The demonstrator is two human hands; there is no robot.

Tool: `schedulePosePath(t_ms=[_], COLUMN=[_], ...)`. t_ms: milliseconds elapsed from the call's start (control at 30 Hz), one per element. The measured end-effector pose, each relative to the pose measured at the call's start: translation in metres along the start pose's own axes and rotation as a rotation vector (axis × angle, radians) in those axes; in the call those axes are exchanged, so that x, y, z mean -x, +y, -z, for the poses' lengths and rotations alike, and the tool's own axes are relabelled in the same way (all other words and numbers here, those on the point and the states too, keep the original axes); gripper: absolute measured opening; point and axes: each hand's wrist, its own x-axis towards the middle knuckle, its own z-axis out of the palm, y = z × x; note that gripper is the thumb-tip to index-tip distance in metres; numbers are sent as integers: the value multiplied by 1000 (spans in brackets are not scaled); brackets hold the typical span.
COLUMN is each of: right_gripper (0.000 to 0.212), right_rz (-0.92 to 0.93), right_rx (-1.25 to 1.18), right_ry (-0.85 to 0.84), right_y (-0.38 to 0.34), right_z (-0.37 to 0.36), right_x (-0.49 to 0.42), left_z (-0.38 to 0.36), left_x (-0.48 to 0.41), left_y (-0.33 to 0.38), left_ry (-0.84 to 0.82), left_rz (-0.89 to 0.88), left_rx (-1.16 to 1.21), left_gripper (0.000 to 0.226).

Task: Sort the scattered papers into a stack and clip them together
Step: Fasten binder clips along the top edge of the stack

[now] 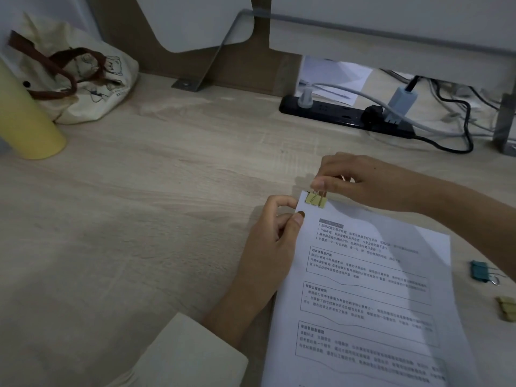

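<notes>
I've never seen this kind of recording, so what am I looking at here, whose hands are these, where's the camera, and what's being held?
No machine here: a person wears one camera on the head, looking down at their own two bare hands. This single picture comes from it. The left hand pinches the edge of the papers near the top corner. The right hand pinches the wire handles of a yellow clip sitting on that corner. Also on the desk: a teal clip, a bag, a yellow tube and a power strip.
</notes>
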Motion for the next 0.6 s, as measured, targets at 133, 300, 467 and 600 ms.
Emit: schedulePosePath(t_ms=[133,300,467,600], right_gripper=[46,35,30,33], right_rz=[-104,-320,-581,-855], right_rx=[-118,-108,48,157], right_ry=[25,233,369,314], right_y=[-2,20,49,63], right_z=[-3,10,13,5], right_x=[9,53,126,173], left_z=[-2,-1,-1,-4], left_x=[-1,-1,0,2], left_y=[-5,-10,-11,-7], left_ry=[17,72,69,42], left_rz=[5,-40,-58,-44], left_rx=[-57,-119,-263,-375], left_gripper=[7,23,40,37])
